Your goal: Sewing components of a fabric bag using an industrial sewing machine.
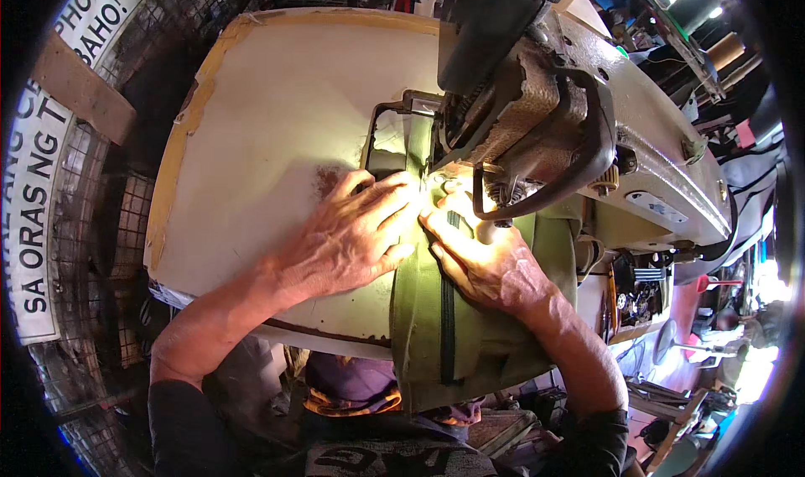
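Olive-green fabric (503,343) with a dark zipper (448,326) running down it lies under the head of a sewing machine (537,99) and hangs over the table's front edge. My left hand (356,234) lies on the fabric's left edge, fingers stretched toward the needle area and pressing down. On the other side of the seam, my right hand (482,255) rests on the fabric beside the zipper, fingers extended forward and slightly bent. The fingertips of both hands come close together just in front of the presser area, which glare and the machine head partly hide.
The pale tabletop (251,141) has worn, taped edges. A black metal bracket (373,133) stands left of the needle area. Wire mesh (84,200) with white lettered signs (38,250) lines the left. Cluttered tools and parts (641,292) fill the right side.
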`<act>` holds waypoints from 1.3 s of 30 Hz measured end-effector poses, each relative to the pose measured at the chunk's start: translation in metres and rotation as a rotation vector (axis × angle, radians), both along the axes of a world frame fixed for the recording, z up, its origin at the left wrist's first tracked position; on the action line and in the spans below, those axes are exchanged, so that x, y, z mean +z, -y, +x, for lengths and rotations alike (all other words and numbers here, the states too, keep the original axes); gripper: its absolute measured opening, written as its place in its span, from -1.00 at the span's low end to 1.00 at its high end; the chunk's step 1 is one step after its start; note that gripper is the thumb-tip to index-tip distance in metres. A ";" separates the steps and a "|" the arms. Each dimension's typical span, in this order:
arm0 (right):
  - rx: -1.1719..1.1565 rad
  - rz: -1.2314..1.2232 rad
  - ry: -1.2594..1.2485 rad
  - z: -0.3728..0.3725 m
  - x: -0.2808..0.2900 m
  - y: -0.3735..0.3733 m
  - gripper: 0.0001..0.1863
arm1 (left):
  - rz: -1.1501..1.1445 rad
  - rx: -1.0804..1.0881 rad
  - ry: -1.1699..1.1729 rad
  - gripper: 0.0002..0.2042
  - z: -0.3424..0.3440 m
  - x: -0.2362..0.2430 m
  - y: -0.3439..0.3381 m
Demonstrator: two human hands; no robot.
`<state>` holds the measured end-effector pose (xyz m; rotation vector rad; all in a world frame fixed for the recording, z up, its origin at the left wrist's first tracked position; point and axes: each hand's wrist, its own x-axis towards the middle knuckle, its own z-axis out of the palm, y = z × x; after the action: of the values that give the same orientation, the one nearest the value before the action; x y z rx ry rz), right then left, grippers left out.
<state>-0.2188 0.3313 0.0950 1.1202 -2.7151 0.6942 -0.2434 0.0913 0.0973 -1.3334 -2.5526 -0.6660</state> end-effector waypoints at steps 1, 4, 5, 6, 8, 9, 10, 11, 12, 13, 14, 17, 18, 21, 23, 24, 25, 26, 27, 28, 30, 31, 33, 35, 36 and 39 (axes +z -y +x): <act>-0.028 0.033 0.037 0.000 0.000 -0.001 -0.51 | 0.001 0.000 -0.002 -0.66 -0.001 0.000 0.001; -0.003 0.162 -0.102 -0.004 0.001 -0.001 -0.51 | -0.069 -0.013 -0.113 -0.65 -0.004 0.000 0.001; -0.008 0.153 -0.119 -0.004 0.002 -0.001 -0.51 | -0.053 0.001 -0.102 -0.64 -0.004 0.000 0.002; -0.016 0.155 -0.103 -0.003 0.003 0.000 -0.52 | -0.051 0.017 -0.092 -0.64 -0.004 0.000 0.002; -0.027 0.159 -0.088 0.002 0.007 0.003 -0.53 | -0.039 -0.012 -0.084 -0.63 -0.002 0.000 0.003; -0.051 0.208 -0.053 0.005 0.009 0.005 -0.54 | -0.038 -0.035 -0.072 -0.63 -0.001 0.001 0.003; -0.078 0.265 0.036 0.009 0.011 0.007 -0.54 | -0.045 -0.043 -0.083 -0.63 -0.001 0.001 0.003; -0.076 0.258 -0.018 0.013 0.013 0.009 -0.54 | -0.007 -0.019 -0.040 -0.63 0.000 0.001 0.003; -0.041 0.219 -0.059 0.017 0.015 0.011 -0.58 | 0.032 0.008 0.008 -0.64 0.000 0.001 0.003; 0.004 0.183 -0.093 0.020 0.016 0.013 -0.61 | 0.034 0.006 0.002 -0.64 0.000 0.001 0.002; -0.005 0.192 -0.103 0.022 0.016 0.014 -0.59 | 0.031 0.001 -0.012 -0.64 0.000 0.002 0.002; -0.027 0.170 -0.093 0.023 0.017 0.015 -0.58 | 0.010 -0.029 -0.053 -0.64 0.000 0.003 0.003; -0.033 0.162 -0.059 0.023 0.016 0.014 -0.57 | 0.017 -0.043 -0.083 -0.64 0.000 0.004 0.003; -0.025 0.175 -0.071 0.020 0.015 0.013 -0.57 | -0.050 -0.030 -0.074 -0.64 0.000 0.004 0.001; -0.030 0.116 -0.085 0.017 0.013 0.012 -0.57 | -0.039 -0.026 -0.069 -0.65 0.000 0.003 -0.001; -0.023 0.085 -0.117 0.015 0.013 0.011 -0.57 | -0.029 -0.018 -0.056 -0.65 -0.001 0.003 -0.002; -0.017 0.094 -0.130 0.014 0.012 0.010 -0.57 | -0.017 -0.009 -0.044 -0.66 -0.002 0.002 -0.002; -0.015 0.056 -0.153 0.013 0.011 0.010 -0.57 | -0.017 -0.010 -0.046 -0.66 -0.004 0.002 -0.002; -0.051 0.118 -0.072 0.013 0.009 0.010 -0.57 | -0.027 -0.012 -0.067 -0.66 -0.004 0.002 -0.001; -0.086 0.180 0.007 0.013 0.008 0.009 -0.57 | -0.032 -0.008 -0.088 -0.67 -0.005 0.002 0.000; -0.088 0.178 -0.001 0.012 0.006 0.009 -0.58 | -0.038 -0.026 -0.110 -0.68 -0.006 0.002 0.002; -0.093 0.175 -0.003 0.012 0.005 0.009 -0.58 | -0.043 -0.043 -0.124 -0.68 -0.005 0.002 0.003; -0.086 0.167 -0.016 0.012 0.008 0.010 -0.57 | -0.064 -0.056 -0.133 -0.68 -0.005 0.002 0.004; -0.082 0.158 -0.034 0.016 0.017 0.011 -0.56 | -0.086 -0.071 -0.148 -0.68 -0.004 0.003 0.005; -0.101 0.150 0.054 0.024 0.025 0.009 -0.55 | -0.096 -0.071 -0.167 -0.67 -0.003 0.003 0.005; -0.050 0.048 0.006 0.068 0.052 0.004 -0.48 | -0.126 -0.063 -0.153 -0.66 0.000 0.005 0.006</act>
<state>-0.1509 0.3275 0.1470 1.0574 -2.7683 0.6301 -0.2433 0.0857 0.1026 -1.4499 -2.4740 -0.4014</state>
